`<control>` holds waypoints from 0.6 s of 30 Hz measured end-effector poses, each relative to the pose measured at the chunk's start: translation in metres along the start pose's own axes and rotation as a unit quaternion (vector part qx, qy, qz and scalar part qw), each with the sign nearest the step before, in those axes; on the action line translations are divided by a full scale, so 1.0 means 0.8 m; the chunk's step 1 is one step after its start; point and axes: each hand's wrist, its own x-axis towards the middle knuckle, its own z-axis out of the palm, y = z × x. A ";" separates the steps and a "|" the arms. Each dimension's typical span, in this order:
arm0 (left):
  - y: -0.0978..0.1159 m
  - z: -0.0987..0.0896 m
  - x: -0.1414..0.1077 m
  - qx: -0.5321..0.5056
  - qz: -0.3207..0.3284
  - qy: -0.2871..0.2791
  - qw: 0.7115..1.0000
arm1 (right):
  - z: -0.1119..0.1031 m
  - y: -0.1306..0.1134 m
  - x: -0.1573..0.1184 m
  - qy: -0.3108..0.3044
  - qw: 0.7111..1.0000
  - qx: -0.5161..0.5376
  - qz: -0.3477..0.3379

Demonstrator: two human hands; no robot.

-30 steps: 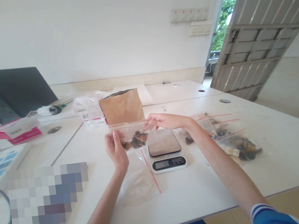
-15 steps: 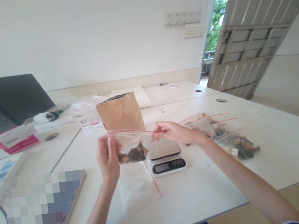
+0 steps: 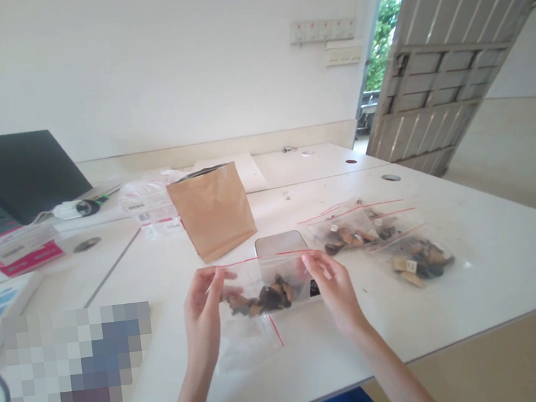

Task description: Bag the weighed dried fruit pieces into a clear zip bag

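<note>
Clear red-striped plastic zip bag (image 3: 269,270) being held upright
Left hand (image 3: 203,315) and right hand (image 3: 336,287) are pinching opposite edges; dark brown chunks (image 3: 260,300) are sagging between them.

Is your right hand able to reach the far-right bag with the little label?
Probably yes: the right hand sits close to that zip bag, with nothing between, though it's holding another zip bag.

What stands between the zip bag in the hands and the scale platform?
Nothing visible: the zip bag, held in the left hand and right hand, hangs before the digital scale, whose platform shows bare.
</note>
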 end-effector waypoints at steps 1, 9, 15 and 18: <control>-0.004 -0.003 -0.004 0.000 -0.016 -0.003 1.000 | 0.001 0.004 -0.004 0.006 1.000 -0.005 -0.006; -0.026 -0.014 -0.024 -0.027 -0.060 0.042 0.997 | 0.007 0.013 -0.025 0.029 0.997 -0.059 -0.034; -0.026 -0.015 -0.028 -0.003 -0.028 0.047 0.998 | 0.005 0.016 -0.028 0.048 0.996 -0.067 -0.037; -0.028 -0.012 -0.029 -0.003 -0.036 0.030 0.999 | 0.003 0.018 -0.026 0.050 0.996 -0.063 -0.036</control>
